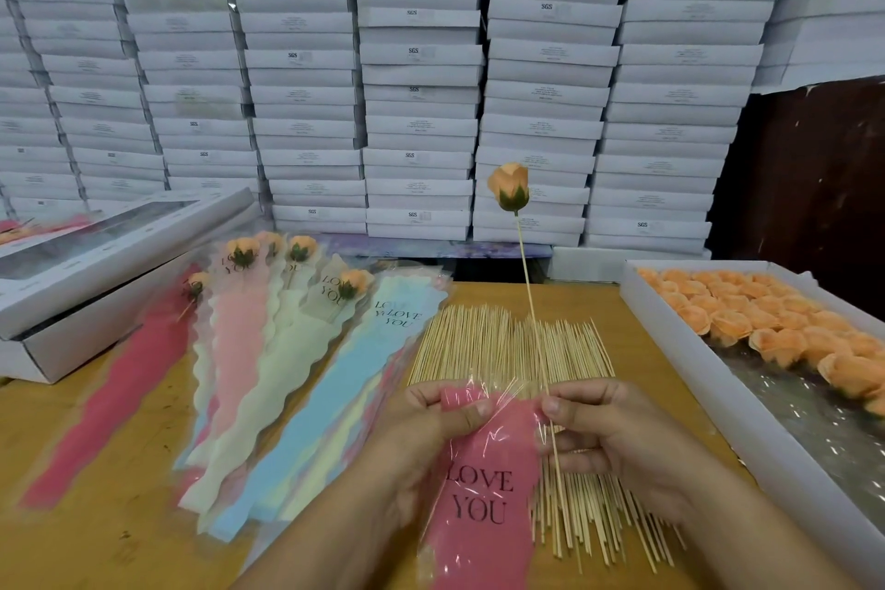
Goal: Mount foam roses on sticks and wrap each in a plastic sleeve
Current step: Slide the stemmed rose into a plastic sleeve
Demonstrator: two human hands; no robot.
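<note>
Both hands pinch the pink "LOVE YOU" plastic sleeve (pixel 483 470), left hand (pixel 431 422) spreading its mouth, while the right hand (pixel 618 431) also holds the thin wooden stick (pixel 536 326) bearing the orange foam rose (pixel 510 187) above; slide the stick's lower end straight in.

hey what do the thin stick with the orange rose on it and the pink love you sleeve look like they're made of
The thin pale stick looks like bare bamboo or wood: matte tan, matching the loose pile of skewers on the table. The orange rose head looks like soft matte foam, though the picture alone leaves that open. The pink LOVE YOU sleeve looks like thin glossy plastic film: its clear top edge creases and catches glare.
</note>
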